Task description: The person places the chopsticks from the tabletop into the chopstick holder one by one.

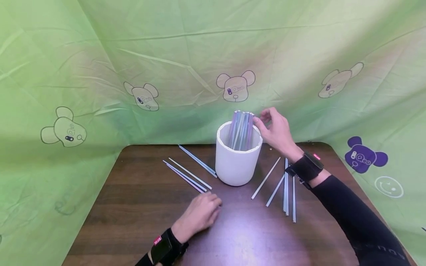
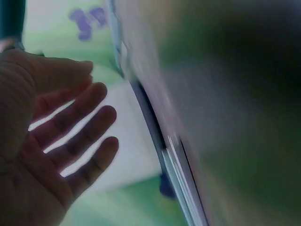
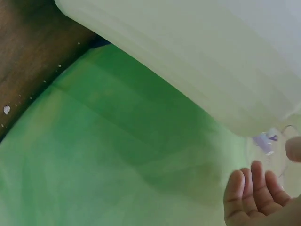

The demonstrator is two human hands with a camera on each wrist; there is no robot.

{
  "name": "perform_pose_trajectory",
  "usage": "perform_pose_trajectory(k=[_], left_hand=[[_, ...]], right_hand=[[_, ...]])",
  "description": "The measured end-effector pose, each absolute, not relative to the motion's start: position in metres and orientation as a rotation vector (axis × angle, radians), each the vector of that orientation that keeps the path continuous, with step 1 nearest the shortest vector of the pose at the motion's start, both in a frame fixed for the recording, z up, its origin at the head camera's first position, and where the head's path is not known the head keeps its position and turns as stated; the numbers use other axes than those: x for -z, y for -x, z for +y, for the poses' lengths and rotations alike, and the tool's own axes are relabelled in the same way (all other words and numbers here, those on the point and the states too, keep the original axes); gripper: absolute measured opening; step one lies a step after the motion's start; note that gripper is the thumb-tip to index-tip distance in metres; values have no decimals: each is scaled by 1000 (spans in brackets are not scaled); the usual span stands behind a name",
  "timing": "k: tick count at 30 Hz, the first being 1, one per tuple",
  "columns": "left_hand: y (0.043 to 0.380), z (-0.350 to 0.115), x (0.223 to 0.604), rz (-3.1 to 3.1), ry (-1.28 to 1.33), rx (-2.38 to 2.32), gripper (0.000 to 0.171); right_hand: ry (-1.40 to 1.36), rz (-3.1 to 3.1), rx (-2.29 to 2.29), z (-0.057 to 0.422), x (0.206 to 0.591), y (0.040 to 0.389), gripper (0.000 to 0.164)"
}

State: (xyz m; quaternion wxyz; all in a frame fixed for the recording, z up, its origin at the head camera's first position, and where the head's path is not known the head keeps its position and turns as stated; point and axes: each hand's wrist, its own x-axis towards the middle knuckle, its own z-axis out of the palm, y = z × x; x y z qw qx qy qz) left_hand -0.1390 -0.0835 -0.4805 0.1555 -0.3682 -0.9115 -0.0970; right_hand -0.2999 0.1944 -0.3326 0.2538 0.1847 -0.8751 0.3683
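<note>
A white cylindrical container (image 1: pixel 237 166) stands upright on the table, holding a bundle of thin pale blue and purple straw-like sticks (image 1: pixel 241 130). My right hand (image 1: pixel 277 130) is at the container's right rim, thumb beside the bundle. In the right wrist view, that hand's fingers (image 3: pixel 256 197) are loosely bent and apart from the thumb, with nothing between them. Low over the table, my left hand (image 1: pixel 199 213) is near the front ends of several loose sticks (image 1: pixel 190 173). Its fingers (image 2: pixel 89 136) look spread and relaxed in the left wrist view, holding nothing.
To the container's right, several more loose sticks (image 1: pixel 294 201) lie on the dark wooden table (image 1: pixel 133 207), partly behind the right wrist. A green cloth (image 1: pixel 186 48) with bear-head prints hangs behind the table and down both sides.
</note>
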Motion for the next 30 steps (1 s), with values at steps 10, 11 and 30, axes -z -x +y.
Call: perform_pose_trajectory(k=[10, 11, 30], left_hand=[[174, -114, 496, -2695, 808, 12, 14], [175, -114, 497, -2691, 809, 18, 14], [184, -116, 503, -2600, 967, -83, 7]], right_hand=[[-954, -1992, -841, 193, 350, 257, 20], [-1006, -1962, -819, 191, 352, 252, 21], [-1515, -2024, -872, 154, 383, 145, 22]])
